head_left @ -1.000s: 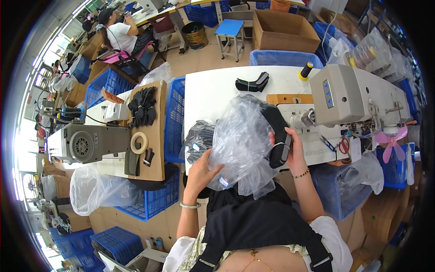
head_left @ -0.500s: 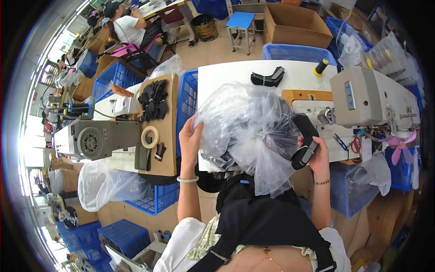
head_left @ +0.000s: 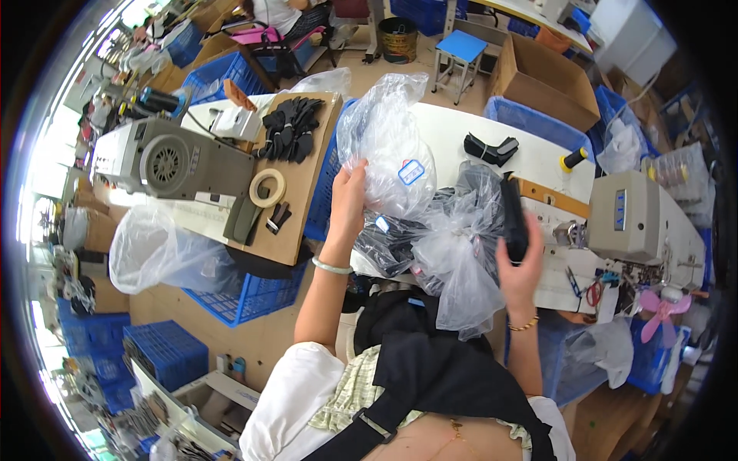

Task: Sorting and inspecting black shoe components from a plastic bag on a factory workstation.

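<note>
My left hand (head_left: 348, 201) pinches the edge of a clear plastic bag (head_left: 396, 173) with a small blue-and-white label, raised over the table. Below it on the near table edge lies a knotted clear bag (head_left: 453, 242) with dark pieces inside; their kind is hard to make out through the plastic. My right hand (head_left: 520, 269), a little blurred, is closed around a bundle of black straps (head_left: 513, 219), held upright just right of the knotted bag. Farther back, a similar black bundle (head_left: 490, 150) lies on the white table (head_left: 453, 123).
A sewing machine (head_left: 626, 211) stands at right, with scissors (head_left: 593, 293), a yellow-and-black thread cone (head_left: 573, 159) and a pink fan (head_left: 664, 313) near it. Left, a brown board (head_left: 307, 180) carries black gloves (head_left: 290, 127) and a tape roll (head_left: 267, 188). A person (head_left: 288, 15) sits behind.
My left hand has lifted the loose clear bag up and away from the knotted one. The right hand has turned the strap bundle more upright. The whole view has shifted.
</note>
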Demonstrator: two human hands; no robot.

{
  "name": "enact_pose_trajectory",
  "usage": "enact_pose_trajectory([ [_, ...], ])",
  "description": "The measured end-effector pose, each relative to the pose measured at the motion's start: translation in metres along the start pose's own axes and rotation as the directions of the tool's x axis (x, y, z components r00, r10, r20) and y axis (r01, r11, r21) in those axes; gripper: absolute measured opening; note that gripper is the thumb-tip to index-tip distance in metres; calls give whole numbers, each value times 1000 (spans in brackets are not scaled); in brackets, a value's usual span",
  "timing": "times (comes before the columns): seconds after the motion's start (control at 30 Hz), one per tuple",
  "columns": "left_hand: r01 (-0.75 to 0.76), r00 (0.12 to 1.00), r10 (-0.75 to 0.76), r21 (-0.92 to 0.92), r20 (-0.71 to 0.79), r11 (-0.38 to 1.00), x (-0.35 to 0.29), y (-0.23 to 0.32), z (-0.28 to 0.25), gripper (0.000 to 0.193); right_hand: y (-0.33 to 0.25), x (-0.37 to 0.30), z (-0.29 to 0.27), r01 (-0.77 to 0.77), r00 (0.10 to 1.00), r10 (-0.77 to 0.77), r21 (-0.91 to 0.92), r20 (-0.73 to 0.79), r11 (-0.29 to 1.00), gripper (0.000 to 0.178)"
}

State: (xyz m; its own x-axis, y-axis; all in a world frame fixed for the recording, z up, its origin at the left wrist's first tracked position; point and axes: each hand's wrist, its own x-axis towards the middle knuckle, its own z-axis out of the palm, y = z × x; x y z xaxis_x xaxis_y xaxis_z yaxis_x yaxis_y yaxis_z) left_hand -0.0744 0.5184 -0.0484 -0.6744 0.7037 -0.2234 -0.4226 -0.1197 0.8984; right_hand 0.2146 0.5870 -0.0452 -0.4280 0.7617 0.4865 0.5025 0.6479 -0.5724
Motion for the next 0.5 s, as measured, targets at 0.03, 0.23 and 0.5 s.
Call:
enact_pose_trajectory([
  [0.03,-35,999,35,-10,28,999,0,2,3,31,-3,1,9,41,993,-34,-57,114,998,75],
  [0.23,-33,999,32,4,9,999,-9,14,10,31,8,-16,42,98,897,-10,-176,441,980,80],
  [0.5,-99,995,98,34,30,994,-13,16,19,29,20,-16,22,13,929,-28,43,369,999,70],
])
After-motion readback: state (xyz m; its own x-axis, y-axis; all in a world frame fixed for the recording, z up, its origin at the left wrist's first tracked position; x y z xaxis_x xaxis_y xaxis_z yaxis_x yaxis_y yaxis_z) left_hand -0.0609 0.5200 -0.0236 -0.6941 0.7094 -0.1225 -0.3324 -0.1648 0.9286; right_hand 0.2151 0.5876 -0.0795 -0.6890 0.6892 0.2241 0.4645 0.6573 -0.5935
